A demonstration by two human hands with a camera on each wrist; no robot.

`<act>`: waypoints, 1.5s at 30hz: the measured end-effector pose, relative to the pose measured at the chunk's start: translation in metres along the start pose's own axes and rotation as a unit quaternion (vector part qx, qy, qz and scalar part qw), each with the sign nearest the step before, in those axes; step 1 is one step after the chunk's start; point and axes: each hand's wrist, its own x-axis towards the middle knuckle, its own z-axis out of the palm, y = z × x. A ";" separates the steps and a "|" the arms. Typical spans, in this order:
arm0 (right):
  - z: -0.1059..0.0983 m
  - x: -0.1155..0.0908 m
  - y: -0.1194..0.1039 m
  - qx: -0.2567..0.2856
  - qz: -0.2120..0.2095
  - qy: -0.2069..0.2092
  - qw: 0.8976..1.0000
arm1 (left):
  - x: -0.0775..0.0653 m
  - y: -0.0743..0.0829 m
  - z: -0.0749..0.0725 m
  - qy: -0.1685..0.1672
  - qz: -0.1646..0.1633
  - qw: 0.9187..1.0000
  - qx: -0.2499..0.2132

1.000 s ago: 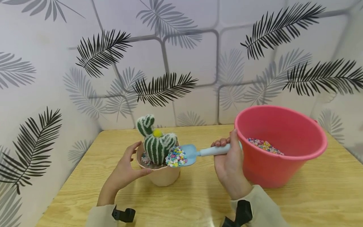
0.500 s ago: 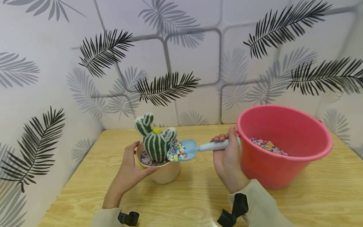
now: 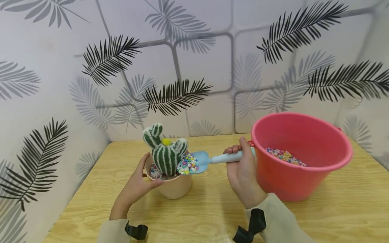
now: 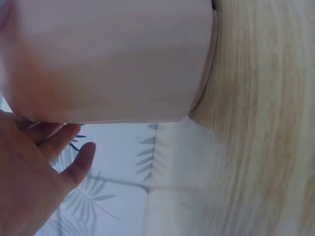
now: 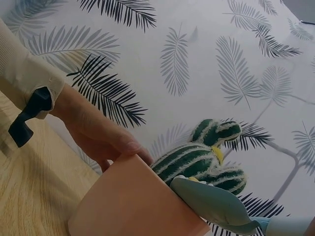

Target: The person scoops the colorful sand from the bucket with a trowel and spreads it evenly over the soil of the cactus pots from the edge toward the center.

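A plush striped cactus (image 3: 165, 160) with a yellow pompom stands in a pale peach flowerpot (image 3: 174, 189), with some small pebbles around its base. My left hand (image 3: 136, 184) holds the pot at its left side, thumb along the near rim; the left wrist view shows its fingers (image 4: 61, 140) against the pot wall. With my right hand (image 3: 243, 175) I grip the handle of a light blue hand trowel (image 3: 202, 161). Its blade, loaded with multicoloured pebbles (image 3: 188, 164), lies at the pot's right rim beside the cactus. In the right wrist view the blade (image 5: 211, 201) appears tilted.
A large pink bucket (image 3: 288, 184) with more coloured pebbles (image 3: 284, 156) inside stands close to my right hand. The wooden table (image 3: 194, 216) meets a leaf-patterned wall (image 3: 209, 67) at the back and left.
The trowel blade has shifted slightly left, closer against the cactus. The cactus leans a little more to the left. Both hands keep their hold.
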 end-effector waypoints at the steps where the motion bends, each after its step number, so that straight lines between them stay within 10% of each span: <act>1: 0.000 0.000 0.000 -0.004 -0.001 -0.001 1.000 | 0.000 0.001 0.000 0.000 -0.001 1.000 0.005; 15: 0.004 0.002 -0.003 -0.021 -0.005 -0.023 1.000 | -0.007 0.019 0.018 0.060 -0.019 0.995 0.084; 45: 0.026 0.008 0.004 -0.049 -0.031 -0.046 0.997 | -0.013 0.014 0.004 0.039 -0.012 0.997 0.060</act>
